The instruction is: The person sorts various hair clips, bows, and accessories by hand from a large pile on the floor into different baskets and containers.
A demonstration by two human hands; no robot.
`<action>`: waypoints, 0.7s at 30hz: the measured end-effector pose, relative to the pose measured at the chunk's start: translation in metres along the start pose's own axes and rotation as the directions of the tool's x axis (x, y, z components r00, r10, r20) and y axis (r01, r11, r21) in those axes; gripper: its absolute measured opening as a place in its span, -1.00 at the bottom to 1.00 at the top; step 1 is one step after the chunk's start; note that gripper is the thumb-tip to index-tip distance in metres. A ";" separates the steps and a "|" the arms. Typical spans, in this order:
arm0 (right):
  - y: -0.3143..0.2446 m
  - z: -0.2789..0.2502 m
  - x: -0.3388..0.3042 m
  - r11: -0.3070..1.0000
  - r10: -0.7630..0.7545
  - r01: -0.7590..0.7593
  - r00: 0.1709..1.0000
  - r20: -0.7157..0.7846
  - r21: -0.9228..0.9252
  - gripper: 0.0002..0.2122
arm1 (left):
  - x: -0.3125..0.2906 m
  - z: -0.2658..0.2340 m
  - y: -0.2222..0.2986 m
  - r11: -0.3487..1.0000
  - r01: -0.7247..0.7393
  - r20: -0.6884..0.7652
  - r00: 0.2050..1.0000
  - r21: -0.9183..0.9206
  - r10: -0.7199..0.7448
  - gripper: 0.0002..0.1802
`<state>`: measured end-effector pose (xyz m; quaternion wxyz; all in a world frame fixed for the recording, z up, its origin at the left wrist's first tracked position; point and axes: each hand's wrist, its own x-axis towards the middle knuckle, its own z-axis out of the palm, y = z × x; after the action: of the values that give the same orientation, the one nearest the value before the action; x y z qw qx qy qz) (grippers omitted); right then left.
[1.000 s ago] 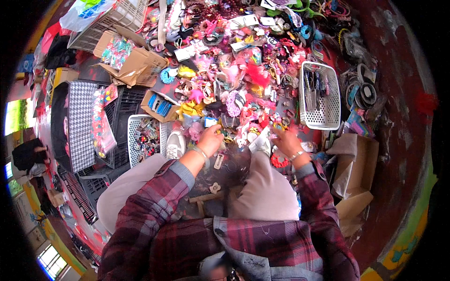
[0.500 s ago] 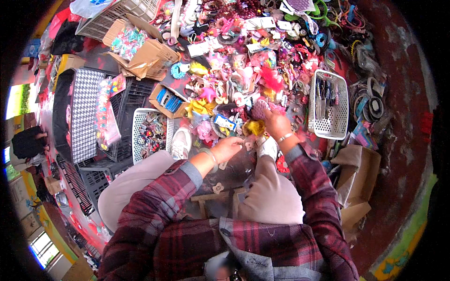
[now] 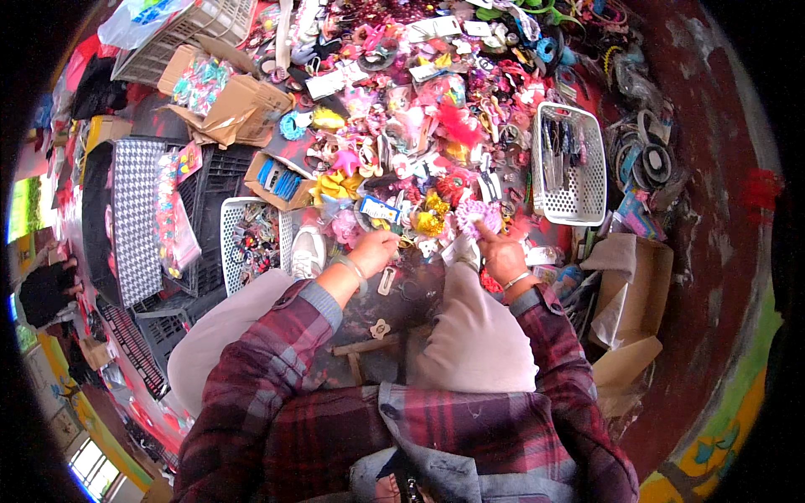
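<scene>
My left hand is closed, thumb and fingertips pinched together above the near edge of a heap of hair accessories. What it pinches, if anything, is too small to make out. My right hand has its index finger on a ruffled lilac scrunchie, and its other fingers are curled, the thumb mostly hidden. Left of the scrunchie lies a shiny gold hair ornament. A blue-and-white card and a pink ruffled piece lie beyond my left hand.
White perforated baskets stand on the right and left, both with small items inside. A small carton holds blue pieces. Further left are an opened cardboard box and a black crate. An empty-looking carton lies right of my arm.
My hands have moved apart. My right hand has come nearer to me with the lilac scrunchie, and my left has drawn to the left. The whole view has shifted slightly.
</scene>
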<state>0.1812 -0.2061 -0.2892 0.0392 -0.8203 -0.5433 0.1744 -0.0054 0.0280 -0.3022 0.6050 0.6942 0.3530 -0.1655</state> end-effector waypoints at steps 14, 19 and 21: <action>0.060 0.045 0.097 0.640 0.759 -0.756 0.650 0.040 0.140 -0.59 | -0.003 -0.004 -0.004 0.990 0.130 0.059 0.990 -0.053 -0.127 -0.76; 0.086 0.062 0.090 0.705 0.701 -0.708 0.705 0.108 0.039 -0.79 | 0.007 -0.012 -0.014 0.981 0.164 -0.045 0.985 -0.101 -0.169 -0.77; 0.076 0.038 0.082 0.712 0.688 -0.699 0.714 0.134 0.072 -0.81 | 0.009 -0.020 -0.020 0.933 0.301 -0.105 0.940 -0.196 -0.325 -0.81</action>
<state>0.2640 -0.1671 -0.3645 -0.0076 -0.9509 -0.1858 0.2476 -0.0172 0.0497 -0.3186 0.6047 0.5821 0.5127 -0.1805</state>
